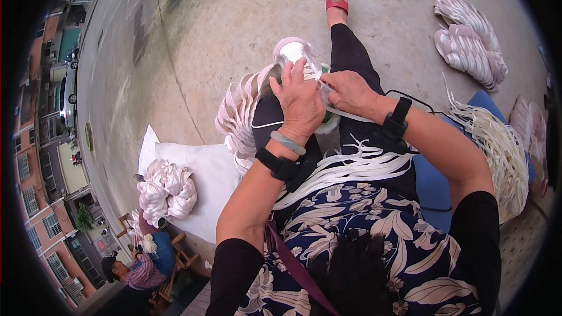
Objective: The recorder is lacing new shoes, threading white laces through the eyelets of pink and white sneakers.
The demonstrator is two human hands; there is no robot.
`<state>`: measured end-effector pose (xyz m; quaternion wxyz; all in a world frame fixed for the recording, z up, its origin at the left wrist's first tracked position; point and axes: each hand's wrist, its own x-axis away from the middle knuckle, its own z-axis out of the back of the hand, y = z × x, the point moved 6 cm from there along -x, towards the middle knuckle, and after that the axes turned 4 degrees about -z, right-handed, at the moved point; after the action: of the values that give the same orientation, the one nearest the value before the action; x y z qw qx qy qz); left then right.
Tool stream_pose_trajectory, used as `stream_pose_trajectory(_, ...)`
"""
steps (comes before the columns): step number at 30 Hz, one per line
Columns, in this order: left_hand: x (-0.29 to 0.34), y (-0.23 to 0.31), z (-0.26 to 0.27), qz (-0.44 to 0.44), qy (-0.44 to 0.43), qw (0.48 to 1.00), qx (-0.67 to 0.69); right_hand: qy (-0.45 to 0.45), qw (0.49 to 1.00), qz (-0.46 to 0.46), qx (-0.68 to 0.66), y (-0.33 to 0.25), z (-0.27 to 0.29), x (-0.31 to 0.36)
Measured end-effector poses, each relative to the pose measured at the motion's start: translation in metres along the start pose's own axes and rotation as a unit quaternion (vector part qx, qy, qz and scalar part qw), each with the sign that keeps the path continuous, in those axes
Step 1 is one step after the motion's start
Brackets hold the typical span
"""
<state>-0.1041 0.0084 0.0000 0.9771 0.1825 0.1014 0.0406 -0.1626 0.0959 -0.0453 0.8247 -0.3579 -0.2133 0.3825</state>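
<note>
A pink-and-white shoe upper (291, 50) lies over my lap, its rounded end pointing away from me. Across it rests my left hand (301, 104), the outer fingers apart and the thumb side hidden, gripping the upper. Close by on the right, my right hand (353, 93) pinches a white shoelace (318, 76) at the upper's edge. Part of something green and white (331, 122) shows beneath my hands. A chain of similar uppers (239, 100) hangs at my left knee. Loose white laces (357, 165) lie in a bunch over my lap.
Bundled uppers (472, 41) lie on the concrete at the far right. Beside me on the right, many cream laces (492, 152) drape over a blue surface (432, 184). Another bundle (167, 190) sits near a white sheet (205, 167) at left. A person (140, 269) sits at lower left.
</note>
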Motion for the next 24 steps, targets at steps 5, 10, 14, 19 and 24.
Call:
stream_pose_trajectory(5, 0.048, -0.021, 0.052, -0.061, -0.006, 0.998, -0.034, 0.024, 1.000, -0.004, 0.005, -0.003, -0.004, 0.003)
stream_pose_trajectory(10, 0.137, -0.120, 0.115, 0.071, -0.074, 0.970, -0.220, 0.018, 1.000, -0.012, -0.022, -0.008, -0.002, 0.009)
stream_pose_trajectory(14, 0.203, -0.173, 0.140, 0.125, -0.068, 0.968, -0.207, -0.005, 0.992, -0.080, -0.098, -0.001, 0.001, 0.007)
stream_pose_trajectory(19, 0.206, -0.178, 0.114, 0.188, -0.112, 0.974, -0.052, 0.037, 0.989, -0.085, -0.116, -0.003, 0.015, -0.011)
stream_pose_trajectory(24, 0.131, -0.123, 0.093, 0.070, -0.057, 0.995, -0.046, -0.117, 0.965, -0.169, -0.163, -0.005, 0.009, -0.019)
